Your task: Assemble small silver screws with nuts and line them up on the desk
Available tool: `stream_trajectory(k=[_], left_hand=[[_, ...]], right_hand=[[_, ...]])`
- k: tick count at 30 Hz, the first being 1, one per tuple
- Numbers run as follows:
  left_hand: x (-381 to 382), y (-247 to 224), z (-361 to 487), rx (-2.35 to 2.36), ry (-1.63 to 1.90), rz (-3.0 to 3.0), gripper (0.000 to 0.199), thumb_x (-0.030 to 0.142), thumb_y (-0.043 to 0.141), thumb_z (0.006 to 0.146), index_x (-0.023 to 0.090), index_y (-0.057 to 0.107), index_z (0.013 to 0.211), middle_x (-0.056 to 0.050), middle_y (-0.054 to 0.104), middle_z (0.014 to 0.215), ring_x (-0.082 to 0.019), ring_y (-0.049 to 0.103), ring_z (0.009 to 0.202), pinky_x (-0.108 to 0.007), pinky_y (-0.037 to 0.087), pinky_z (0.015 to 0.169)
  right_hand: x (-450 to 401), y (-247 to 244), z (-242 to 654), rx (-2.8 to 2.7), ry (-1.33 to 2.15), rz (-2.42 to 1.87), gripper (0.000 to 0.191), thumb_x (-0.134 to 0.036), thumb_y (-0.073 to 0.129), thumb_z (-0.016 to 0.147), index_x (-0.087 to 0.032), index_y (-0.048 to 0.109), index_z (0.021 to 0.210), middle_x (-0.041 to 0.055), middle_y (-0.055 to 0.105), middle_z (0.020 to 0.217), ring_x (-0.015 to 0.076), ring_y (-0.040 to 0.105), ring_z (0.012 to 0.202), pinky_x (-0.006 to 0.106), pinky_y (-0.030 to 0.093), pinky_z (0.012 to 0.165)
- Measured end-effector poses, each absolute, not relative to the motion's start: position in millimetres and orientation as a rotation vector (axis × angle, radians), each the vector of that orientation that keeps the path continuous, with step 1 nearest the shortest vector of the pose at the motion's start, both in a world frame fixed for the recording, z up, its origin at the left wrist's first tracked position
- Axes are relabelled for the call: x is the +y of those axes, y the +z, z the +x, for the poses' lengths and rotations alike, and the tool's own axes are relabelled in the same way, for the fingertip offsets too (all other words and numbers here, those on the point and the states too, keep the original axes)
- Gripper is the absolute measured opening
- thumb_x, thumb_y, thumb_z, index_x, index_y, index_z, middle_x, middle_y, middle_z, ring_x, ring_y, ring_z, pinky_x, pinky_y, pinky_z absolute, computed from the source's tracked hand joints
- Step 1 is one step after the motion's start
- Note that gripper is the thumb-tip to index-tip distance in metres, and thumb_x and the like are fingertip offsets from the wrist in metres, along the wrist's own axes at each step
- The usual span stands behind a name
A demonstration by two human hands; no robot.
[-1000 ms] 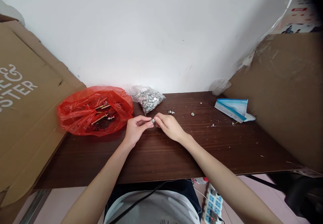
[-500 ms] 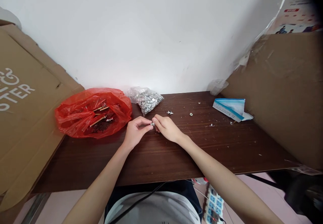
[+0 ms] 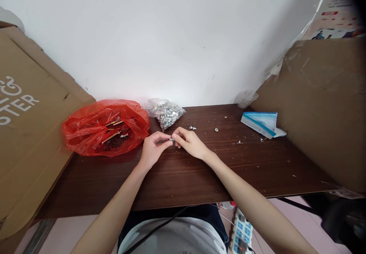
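My left hand (image 3: 153,149) and my right hand (image 3: 189,143) meet fingertip to fingertip over the dark wooden table (image 3: 183,177), both pinching one small metal fastener (image 3: 171,139). Just behind them lies a clear bag of small silver metal parts (image 3: 165,111). To the left sits a red plastic bag (image 3: 105,127) holding long brass-coloured bolts. A loose metal piece (image 3: 192,127) and a small washer (image 3: 216,129) lie on the table past my right hand.
A large cardboard sheet (image 3: 25,124) leans at the left and another cardboard panel (image 3: 320,109) stands at the right. A blue and white packet (image 3: 261,122) lies at the back right. A white wall is behind; a power strip (image 3: 238,235) lies on the floor below.
Both hands stay joined on the small fastener, with only slight finger shifts. The view has tilted a little.
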State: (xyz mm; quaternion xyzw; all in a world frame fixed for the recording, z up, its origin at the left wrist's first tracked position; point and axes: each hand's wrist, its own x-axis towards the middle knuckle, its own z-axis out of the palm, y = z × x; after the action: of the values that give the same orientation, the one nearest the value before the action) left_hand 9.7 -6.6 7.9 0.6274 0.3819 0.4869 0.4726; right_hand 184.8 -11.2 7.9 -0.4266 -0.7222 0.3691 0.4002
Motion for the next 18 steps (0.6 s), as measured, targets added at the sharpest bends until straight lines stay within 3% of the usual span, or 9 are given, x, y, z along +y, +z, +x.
stream_trajectory(k=[7,12,15,18], left_hand=[[-6.2,10.3,8.5,0.920,1.193,1.462,0.023,0.027,0.078,0.066,0.014,0.073,0.085,-0.007,0.072,0.085,-0.021,0.069,0.081,-0.034,0.056,0.079],[-6.3,7.6,10.2,0.915,1.223,1.308,0.028,0.028,0.080,0.064,0.012,0.073,0.085,-0.007,0.074,0.081,-0.021,0.070,0.076,-0.038,0.059,0.079],[-6.4,7.4,10.6,0.914,1.242,1.297,0.027,0.028,0.080,0.064,0.012,0.073,0.085,-0.006,0.074,0.081,-0.021,0.070,0.075,-0.039,0.060,0.079],[-7.2,8.7,10.9,0.914,1.245,1.286,0.029,0.029,0.080,0.064,0.012,0.073,0.085,-0.006,0.074,0.080,-0.022,0.070,0.076,-0.040,0.060,0.080]], right_hand=[[-5.9,3.9,183.8,-1.608,1.186,-0.908,0.029,-0.044,0.062,0.081,-0.016,0.058,0.085,0.0035,0.064,0.075,0.0140,0.062,0.066,0.028,0.052,0.058],[-5.8,2.0,181.9,-1.603,1.053,-0.882,0.025,-0.034,0.069,0.077,-0.018,0.058,0.093,0.0041,0.064,0.088,0.0154,0.063,0.080,0.032,0.053,0.075],[-5.5,1.8,181.6,-1.611,1.027,-0.943,0.025,-0.035,0.065,0.080,-0.018,0.060,0.097,0.0048,0.065,0.087,0.0162,0.063,0.081,0.033,0.053,0.075],[-5.3,2.3,181.9,-1.640,1.000,-0.946,0.019,-0.034,0.065,0.080,-0.018,0.061,0.089,0.0045,0.066,0.085,0.0159,0.062,0.079,0.033,0.052,0.075]])
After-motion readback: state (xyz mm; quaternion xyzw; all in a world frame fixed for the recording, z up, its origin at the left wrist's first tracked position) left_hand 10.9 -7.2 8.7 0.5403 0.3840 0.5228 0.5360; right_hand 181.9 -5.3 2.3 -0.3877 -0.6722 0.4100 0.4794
